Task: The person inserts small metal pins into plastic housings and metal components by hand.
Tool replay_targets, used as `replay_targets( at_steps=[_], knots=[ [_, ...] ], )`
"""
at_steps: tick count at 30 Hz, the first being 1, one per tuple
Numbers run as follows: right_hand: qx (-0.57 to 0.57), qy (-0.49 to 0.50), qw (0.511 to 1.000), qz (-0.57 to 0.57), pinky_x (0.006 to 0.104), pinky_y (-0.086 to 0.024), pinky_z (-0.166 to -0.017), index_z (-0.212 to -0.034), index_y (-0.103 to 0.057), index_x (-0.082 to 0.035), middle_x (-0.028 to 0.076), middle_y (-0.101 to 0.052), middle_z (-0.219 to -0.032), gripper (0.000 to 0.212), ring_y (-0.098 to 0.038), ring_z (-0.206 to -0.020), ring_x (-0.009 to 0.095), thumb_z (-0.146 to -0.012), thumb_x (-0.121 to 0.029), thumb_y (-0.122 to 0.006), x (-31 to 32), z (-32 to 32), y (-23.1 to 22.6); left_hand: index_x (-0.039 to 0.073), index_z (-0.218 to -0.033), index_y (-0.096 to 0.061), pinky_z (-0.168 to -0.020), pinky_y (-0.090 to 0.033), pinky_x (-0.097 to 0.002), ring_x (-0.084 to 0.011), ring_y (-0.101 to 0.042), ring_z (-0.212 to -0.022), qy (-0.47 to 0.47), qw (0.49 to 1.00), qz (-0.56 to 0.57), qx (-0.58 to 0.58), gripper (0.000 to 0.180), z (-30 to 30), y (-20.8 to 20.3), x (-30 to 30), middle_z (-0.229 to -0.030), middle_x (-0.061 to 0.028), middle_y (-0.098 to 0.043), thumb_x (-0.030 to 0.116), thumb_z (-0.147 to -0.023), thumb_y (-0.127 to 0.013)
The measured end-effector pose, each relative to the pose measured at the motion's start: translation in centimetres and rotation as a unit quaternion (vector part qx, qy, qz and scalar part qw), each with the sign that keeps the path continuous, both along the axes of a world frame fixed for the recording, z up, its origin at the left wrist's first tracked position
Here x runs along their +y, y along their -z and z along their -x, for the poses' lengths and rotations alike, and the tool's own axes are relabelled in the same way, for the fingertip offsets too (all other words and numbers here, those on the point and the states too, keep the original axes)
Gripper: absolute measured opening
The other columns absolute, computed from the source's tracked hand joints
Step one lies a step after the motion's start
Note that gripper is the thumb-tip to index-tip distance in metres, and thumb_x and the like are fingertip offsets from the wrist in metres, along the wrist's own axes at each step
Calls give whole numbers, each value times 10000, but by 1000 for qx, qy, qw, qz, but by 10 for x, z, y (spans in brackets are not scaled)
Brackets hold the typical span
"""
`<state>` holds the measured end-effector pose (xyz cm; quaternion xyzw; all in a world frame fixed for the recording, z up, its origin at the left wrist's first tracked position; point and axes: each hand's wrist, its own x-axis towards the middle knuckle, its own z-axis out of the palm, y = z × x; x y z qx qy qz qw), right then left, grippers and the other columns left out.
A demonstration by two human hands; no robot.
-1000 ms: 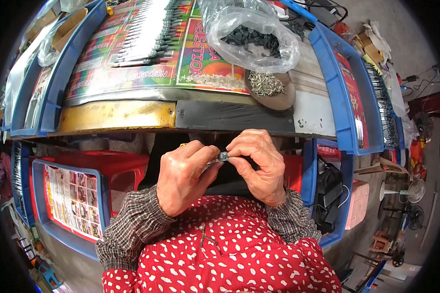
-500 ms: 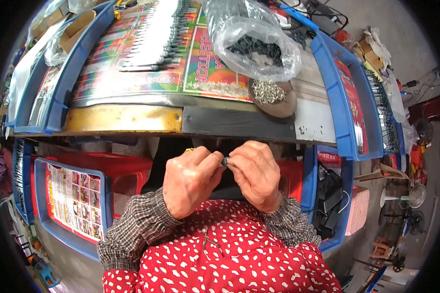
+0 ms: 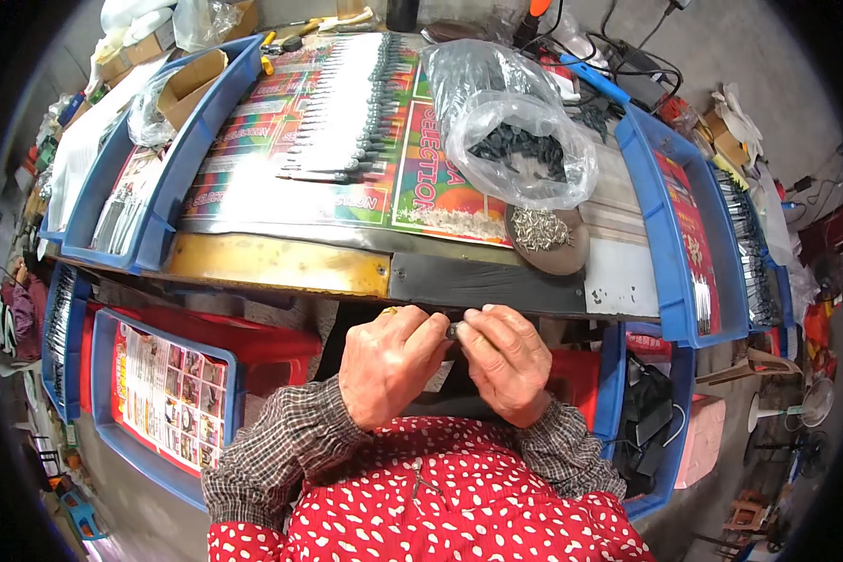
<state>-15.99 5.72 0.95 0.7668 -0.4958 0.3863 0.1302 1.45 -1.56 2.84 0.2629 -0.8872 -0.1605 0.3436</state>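
Note:
Just below the bench's front edge, both my hands are closed, fingertips almost meeting. A small dark grey piece (image 3: 453, 331) is pinched between them; the fingers cover most of it, so its kind does not show. My left hand (image 3: 384, 367) has a yellow ring and grips from one side, while my right hand (image 3: 509, 363) pinches from the other. Beyond them on the bench stands a brown round dish (image 3: 571, 258) heaped with small silvery metal pins (image 3: 539, 229). Behind that dish, a clear plastic bag (image 3: 571, 192) lies open with small black parts (image 3: 525, 150) inside.
A row of shiny metal pieces with dark ends (image 3: 342, 122) lies on a colourful printed sheet (image 3: 244, 201). Blue trays flank the bench, left (image 3: 159, 211) and right (image 3: 670, 281). Lower down are a tray with printed sheets (image 3: 108, 412), a red stool (image 3: 281, 347) and another blue tray (image 3: 660, 492).
The whole view has shifted, so the bench and my hands appear lower and further right, and more of the far bench shows. Both hands keep hold of the small grey piece.

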Motion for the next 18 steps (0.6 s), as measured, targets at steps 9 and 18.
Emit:
replay_targets(
  at_steps=[9,18],
  knots=[
    [-56,40,998,12,386,-507,-726,-971,-654,-25,86,-614,-905,277,-588,-839,288,-707,-2,-733,-24,23,-8,31,-951,-604,-635,-497,-390,-319,-624,-725,-81,995,64,-16,216,-18,-19,-93,-812,-133,-619,11,-756,-695],
    [-104,45,993,-8,386,-479,-718,-936,-660,-42,70,-624,-898,238,-591,-822,270,-710,-25,-736,-33,25,4,51,-948,-560,-681,-467,-463,-370,-592,-794,-109,984,130,-56,182,-23,-17,-221,-862,-153,-572,7,-775,-592]
  ],
)
